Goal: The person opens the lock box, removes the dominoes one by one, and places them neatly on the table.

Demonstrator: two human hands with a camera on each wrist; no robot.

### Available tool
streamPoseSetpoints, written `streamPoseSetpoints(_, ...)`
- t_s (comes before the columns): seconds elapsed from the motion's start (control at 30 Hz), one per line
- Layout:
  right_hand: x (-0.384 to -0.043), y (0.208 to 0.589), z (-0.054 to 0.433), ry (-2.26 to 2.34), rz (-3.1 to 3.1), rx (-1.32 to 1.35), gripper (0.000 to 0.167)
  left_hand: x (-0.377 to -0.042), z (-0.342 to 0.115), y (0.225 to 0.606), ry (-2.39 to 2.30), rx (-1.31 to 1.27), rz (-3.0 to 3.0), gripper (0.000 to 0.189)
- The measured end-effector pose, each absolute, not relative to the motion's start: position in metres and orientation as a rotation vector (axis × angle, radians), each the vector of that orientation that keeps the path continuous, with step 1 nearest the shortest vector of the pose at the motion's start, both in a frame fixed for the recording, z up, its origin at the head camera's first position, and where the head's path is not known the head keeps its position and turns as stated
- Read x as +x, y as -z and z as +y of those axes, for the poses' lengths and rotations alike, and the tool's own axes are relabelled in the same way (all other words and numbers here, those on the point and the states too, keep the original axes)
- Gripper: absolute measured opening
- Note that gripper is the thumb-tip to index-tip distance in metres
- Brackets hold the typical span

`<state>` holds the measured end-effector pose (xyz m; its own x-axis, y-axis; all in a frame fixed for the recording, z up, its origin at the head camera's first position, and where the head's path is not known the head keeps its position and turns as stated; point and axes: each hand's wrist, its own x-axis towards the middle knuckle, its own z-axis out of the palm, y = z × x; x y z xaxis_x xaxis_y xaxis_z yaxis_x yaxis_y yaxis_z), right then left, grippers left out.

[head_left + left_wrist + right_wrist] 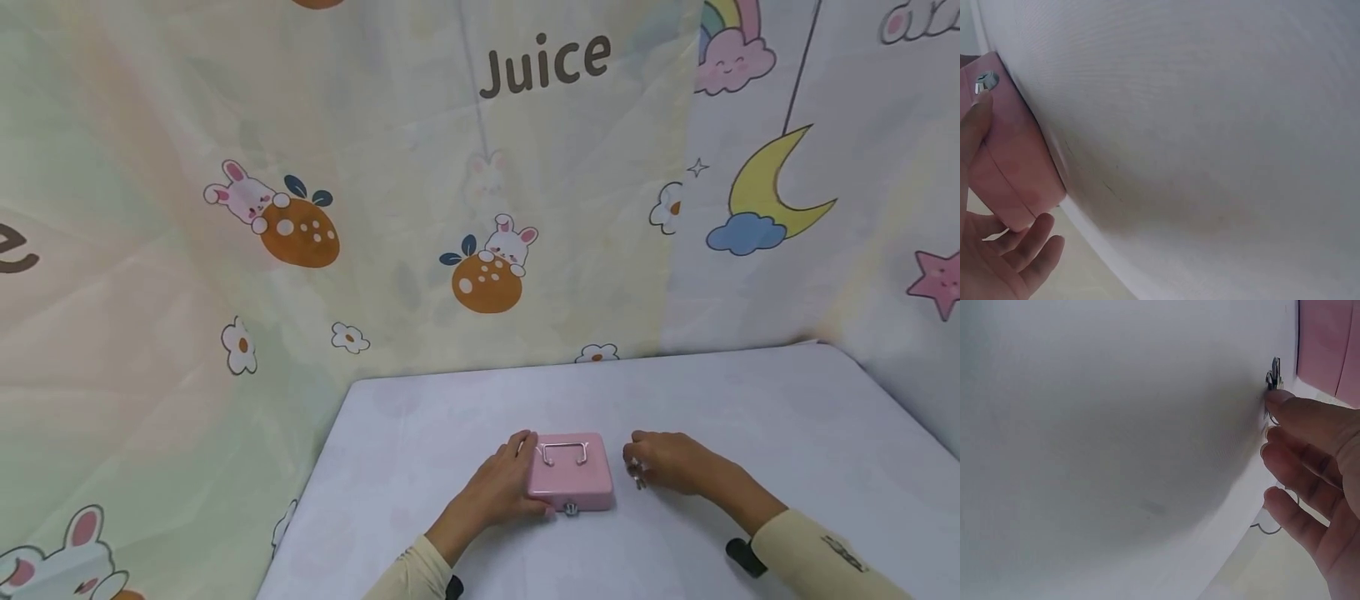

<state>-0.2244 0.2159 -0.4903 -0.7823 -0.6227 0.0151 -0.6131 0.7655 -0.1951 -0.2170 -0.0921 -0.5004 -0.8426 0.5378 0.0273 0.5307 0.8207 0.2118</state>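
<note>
We see the left hand [498, 487] clamped round the left end of a pink box [570, 482]: its thumb [975, 128] presses the front face right beside the lock [572, 508], while its fingers reach round the left end toward the far corner, a little spread from one another. The right hand [675, 460] pinches a small bunch of keys [637, 474] between thumb and forefinger, its other fingers bent and held apart from them. The keys are just beyond the box's right end, apart from it, close over the table [450, 433].

The box stands flat on the table, lid down and lock facing the near side, well in from the far edge and nearer the table's left edge than its right.

We count one box, one lock on its front and one metal handle [564, 445] on its lid. There is one bunch of keys, but we cannot tell how many hang in it. We also count two pale sleeves [817, 550], and behind the table's far edge, a printed cloth [405, 125].
</note>
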Motion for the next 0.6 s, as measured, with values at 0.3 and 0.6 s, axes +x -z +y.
streamPoseSetpoints(0.3,-0.2297,0.4889,0.2146,0.259,2.863,-0.952,0.021,-0.2179,-0.0932,0.5023,-0.324,0.903,2.977,0.111)
streamPoseSetpoints(0.6,-0.2339,0.4874,0.2154,0.331,2.806,-0.879,0.024,-0.2191,-0.0938,0.5039,-0.361,0.873,2.941,0.113)
